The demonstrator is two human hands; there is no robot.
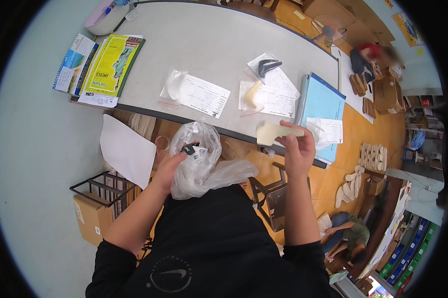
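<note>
My left hand is closed on a crumpled clear plastic bag, held upright in front of my body. Inside its opening, by my thumb, are a small black piece and some small white and blue items I cannot make out. Raised over the table's front edge, my right hand pinches a cream curved piece, broad at one end and narrow at the other, much like a shoe heel. Past it on the table lie a yellowish curved piece and a dark grey one, with small clear bags and printed slips.
Also on the grey table are a slip with a bagged white piece, a blue folder, a yellow book and a desk calendar. A stool stands below. Two people sit at the right, near pale soles.
</note>
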